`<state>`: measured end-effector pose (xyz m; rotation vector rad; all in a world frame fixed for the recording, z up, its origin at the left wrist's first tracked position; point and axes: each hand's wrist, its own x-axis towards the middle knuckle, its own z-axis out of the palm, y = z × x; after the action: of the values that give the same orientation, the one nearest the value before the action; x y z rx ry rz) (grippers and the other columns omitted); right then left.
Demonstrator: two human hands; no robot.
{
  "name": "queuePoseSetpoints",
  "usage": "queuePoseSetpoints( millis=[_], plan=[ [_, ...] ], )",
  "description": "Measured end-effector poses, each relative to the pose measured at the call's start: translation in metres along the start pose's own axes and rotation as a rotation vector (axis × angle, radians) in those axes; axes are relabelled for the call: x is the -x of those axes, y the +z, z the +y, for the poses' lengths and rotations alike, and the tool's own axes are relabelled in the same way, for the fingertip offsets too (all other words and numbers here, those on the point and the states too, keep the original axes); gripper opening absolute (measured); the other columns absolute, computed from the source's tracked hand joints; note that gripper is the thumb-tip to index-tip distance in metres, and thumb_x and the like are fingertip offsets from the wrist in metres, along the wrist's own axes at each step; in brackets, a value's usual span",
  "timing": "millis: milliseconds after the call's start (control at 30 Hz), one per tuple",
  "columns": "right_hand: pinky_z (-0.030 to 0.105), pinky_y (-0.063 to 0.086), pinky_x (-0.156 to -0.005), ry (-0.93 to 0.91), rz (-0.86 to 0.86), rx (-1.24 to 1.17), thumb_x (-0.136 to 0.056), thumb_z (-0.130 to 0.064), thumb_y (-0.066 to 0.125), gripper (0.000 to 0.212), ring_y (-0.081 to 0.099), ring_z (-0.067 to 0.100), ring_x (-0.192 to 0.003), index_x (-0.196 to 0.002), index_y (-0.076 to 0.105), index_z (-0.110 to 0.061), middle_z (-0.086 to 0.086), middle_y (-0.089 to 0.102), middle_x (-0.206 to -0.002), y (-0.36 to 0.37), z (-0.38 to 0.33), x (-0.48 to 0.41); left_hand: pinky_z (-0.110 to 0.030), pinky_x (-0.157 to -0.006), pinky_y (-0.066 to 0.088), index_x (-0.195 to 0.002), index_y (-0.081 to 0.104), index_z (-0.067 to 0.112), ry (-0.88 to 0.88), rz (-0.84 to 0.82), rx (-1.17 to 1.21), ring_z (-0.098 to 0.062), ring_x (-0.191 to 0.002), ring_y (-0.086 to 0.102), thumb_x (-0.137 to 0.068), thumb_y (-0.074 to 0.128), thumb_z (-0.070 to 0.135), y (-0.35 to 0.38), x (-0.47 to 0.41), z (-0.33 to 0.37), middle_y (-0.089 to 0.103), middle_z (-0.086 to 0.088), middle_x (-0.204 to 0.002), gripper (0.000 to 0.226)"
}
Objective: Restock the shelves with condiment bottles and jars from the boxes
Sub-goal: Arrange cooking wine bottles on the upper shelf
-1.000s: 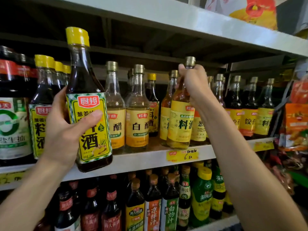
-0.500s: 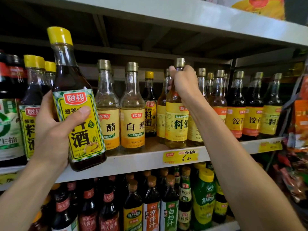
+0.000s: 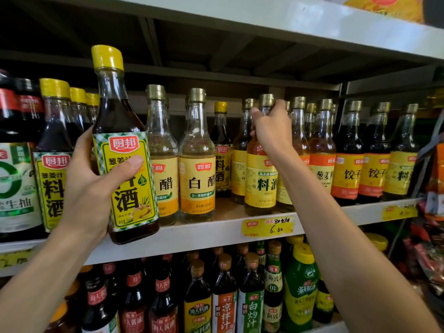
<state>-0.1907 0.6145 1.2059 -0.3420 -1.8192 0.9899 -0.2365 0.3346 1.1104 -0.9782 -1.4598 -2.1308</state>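
Item one: dark cooking-wine bottle point(image 3: 115, 111) with a yellow cap and a yellow-green label, held up and to the left of the yellow price tag point(image 3: 268, 228). Left hand point(image 3: 91, 188) grips it round the body, thumb pressed across the label front and fingers curled round the back. The bottle leans slightly, cap toward the left. Its base shows in front of the shelf lip point(image 3: 192, 236) that carries the tag, so it is not standing on the board.

Item two: amber bottle point(image 3: 260, 186) with a gold cap, standing upright on the shelf directly above the price tag, at the front edge. Right hand point(image 3: 271, 131) clamps its neck just below the cap, fingers curled round the glass and close together.

Above and left of the tag, between the two held bottles, two pale vinegar bottles point(image 3: 197, 164) stand upright side by side. Behind them stands one rear yellow-capped bottle point(image 3: 222, 131). Far left of the tag is a row of matching yellow-capped bottles point(image 3: 54, 140), just beside the held one. Right of the tag stands a rank of gold-capped dark bottles point(image 3: 348, 164) with orange-yellow labels, packed close. Below the tag, the lower shelf holds dark sauce bottles point(image 3: 223, 296) and a green squeeze bottle point(image 3: 301, 284) with a yellow cap.
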Motion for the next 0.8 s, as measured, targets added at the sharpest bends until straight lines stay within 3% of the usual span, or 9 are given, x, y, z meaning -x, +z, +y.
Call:
queuePoseSetpoints(
  millis=[133,267,400,467,533,600,667,733,800],
  plan=[
    [0.021,0.047,-0.066,-0.109,0.141,0.047,-0.095,-0.027,0.063,0.056,0.057,0.001,-0.073,-0.142,0.036,-0.013,-0.011,0.057,-0.089,0.003,0.012,0.005,-0.061,-0.078,0.057,-0.137,0.048,0.027,0.010,-0.018,-0.024,-0.040,-0.101,0.069,-0.073,0.081,0.032,-0.004,0.002,0.003,0.068,-0.011,-0.120,0.072],
    [0.018,0.040,-0.099,-0.251,0.326,0.189,-0.092,-0.020,0.066,0.062,0.047,0.010,-0.125,-0.146,0.037,-0.009,0.001,0.044,-0.141,0.001,0.010,0.018,-0.060,-0.081,0.057,-0.138,0.046,0.025,-0.002,-0.030,-0.031,-0.039,-0.102,0.069,-0.073,0.081,0.033,-0.008,0.003,0.010,0.068,-0.010,-0.120,0.075],
    [0.012,0.027,-0.110,-0.569,0.550,0.146,-0.090,-0.016,0.056,0.052,0.036,0.021,-0.137,-0.140,0.048,-0.006,0.013,0.042,-0.146,0.018,-0.035,0.056,-0.058,-0.085,0.056,-0.142,0.042,0.022,-0.015,-0.048,-0.045,-0.035,-0.103,0.069,-0.067,0.082,0.034,-0.011,0.002,0.019,0.069,-0.008,-0.118,0.086],
    [0.020,0.039,-0.108,-0.649,0.275,-0.070,-0.093,-0.022,0.053,0.046,0.047,0.011,-0.128,-0.137,0.053,-0.007,0.006,0.055,-0.136,0.037,-0.070,0.082,-0.051,-0.088,0.057,-0.144,0.040,0.020,0.000,-0.075,-0.089,-0.026,-0.105,0.070,-0.067,0.083,0.030,-0.013,0.000,0.025,0.070,-0.003,-0.116,0.088],
    [0.024,0.051,-0.097,-0.528,-0.177,-0.292,-0.096,-0.033,0.056,0.050,0.056,0.005,-0.117,-0.142,0.049,-0.013,-0.001,0.060,-0.131,0.055,-0.107,0.103,-0.047,-0.091,0.056,-0.145,0.038,0.020,0.030,-0.105,-0.125,-0.021,-0.108,0.068,-0.072,0.080,0.023,-0.016,-0.002,0.031,0.070,0.000,-0.117,0.085],
    [0.031,0.056,-0.090,-0.398,-0.481,-0.457,-0.097,-0.038,0.058,0.046,0.065,0.011,-0.105,-0.137,0.048,-0.017,0.002,0.066,-0.120,0.066,-0.138,0.112,-0.042,-0.092,0.056,-0.145,0.038,0.022,0.067,-0.158,-0.151,-0.019,-0.110,0.067,-0.073,0.080,0.023,-0.020,-0.001,0.034,0.069,0.001,-0.119,0.084],
    [0.044,0.060,-0.081,-0.340,-0.591,-0.624,-0.099,-0.030,0.058,0.017,0.072,0.025,-0.080,-0.106,0.054,-0.014,0.011,0.070,-0.093,0.073,-0.159,0.116,-0.032,-0.091,0.055,-0.144,0.038,0.023,0.093,-0.201,-0.138,-0.018,-0.112,0.067,-0.071,0.080,0.029,-0.020,0.003,0.035,0.069,0.002,-0.120,0.084],
    [0.046,0.059,-0.070,-0.307,-0.594,-0.679,-0.099,-0.023,0.058,0.018,0.065,0.029,-0.059,-0.086,0.050,-0.014,0.011,0.061,-0.072,0.078,-0.169,0.116,-0.028,-0.091,0.055,-0.145,0.035,0.021,0.072,-0.187,-0.108,-0.015,-0.112,0.066,-0.070,0.078,0.032,-0.017,0.003,0.038,0.068,0.003,-0.121,0.088],
    [0.044,0.057,-0.066,-0.271,-0.591,-0.680,-0.099,-0.021,0.058,0.022,0.061,0.028,-0.055,-0.081,0.048,-0.014,0.009,0.055,-0.068,0.085,-0.173,0.114,-0.033,-0.095,0.054,-0.146,0.035,0.026,0.070,-0.198,-0.172,-0.010,-0.113,0.064,-0.074,0.077,0.037,-0.018,-0.002,0.043,0.067,0.006,-0.122,0.085]
  ],
)
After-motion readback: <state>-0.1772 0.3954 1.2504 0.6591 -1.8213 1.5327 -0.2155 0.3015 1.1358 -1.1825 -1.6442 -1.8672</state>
